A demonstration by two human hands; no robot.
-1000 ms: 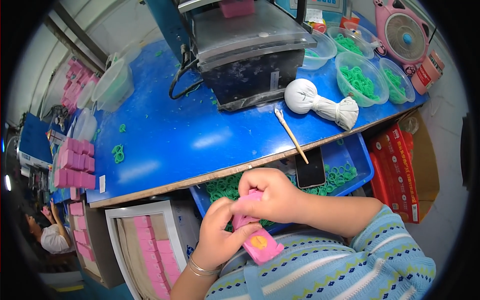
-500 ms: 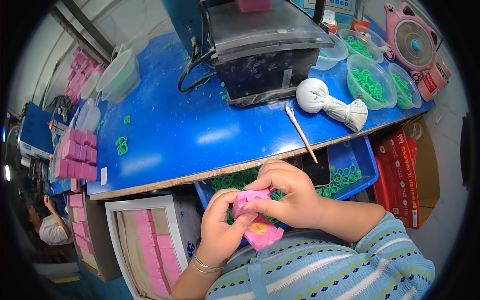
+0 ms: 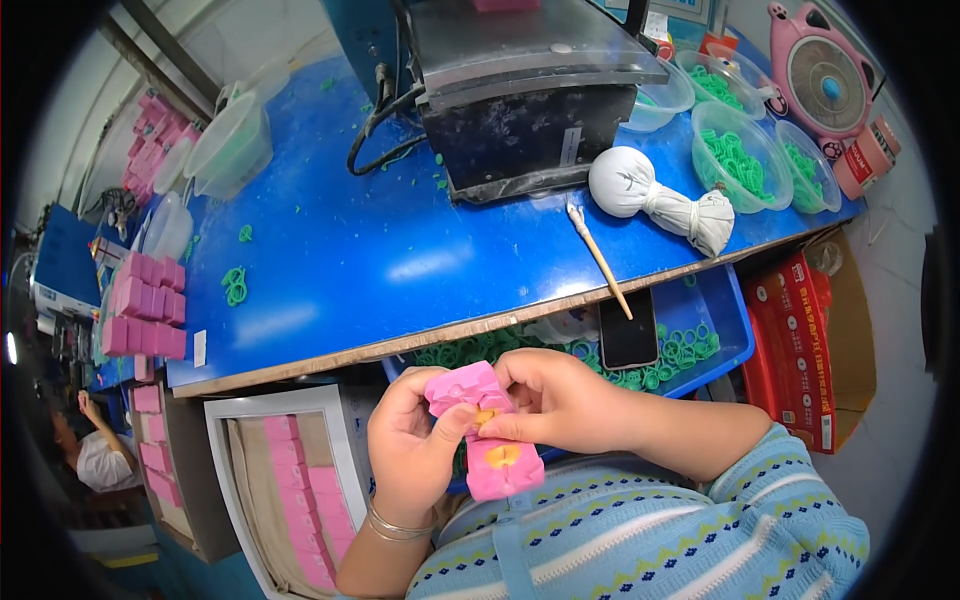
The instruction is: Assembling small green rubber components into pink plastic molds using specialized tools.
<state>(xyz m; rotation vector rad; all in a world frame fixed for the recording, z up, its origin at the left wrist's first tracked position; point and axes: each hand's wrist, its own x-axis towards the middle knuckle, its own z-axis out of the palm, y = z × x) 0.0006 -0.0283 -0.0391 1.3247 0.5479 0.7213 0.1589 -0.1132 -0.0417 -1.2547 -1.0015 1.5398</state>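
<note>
Above my lap I hold a pink rubber mould, parted into an upper half and a lower half. Yellow patches show on the inner faces. My left hand grips the upper half from the left, thumb on its inner face. My right hand pinches the mould from the right, thumb and finger meeting at the upper yellow patch. Whether anything small lies between those fingertips is hidden. Beyond my hands, a blue tray under the table edge holds many green rings.
On the blue table lie a white cloth pouch, a white-tipped wooden stick and a black machine. Bowls of green rings stand right. A phone rests by the tray. Pink blocks fill a box left.
The mould's upper half has been turned back, so its inner face now shows. Both hands moved slightly left. The phone is now more visible.
</note>
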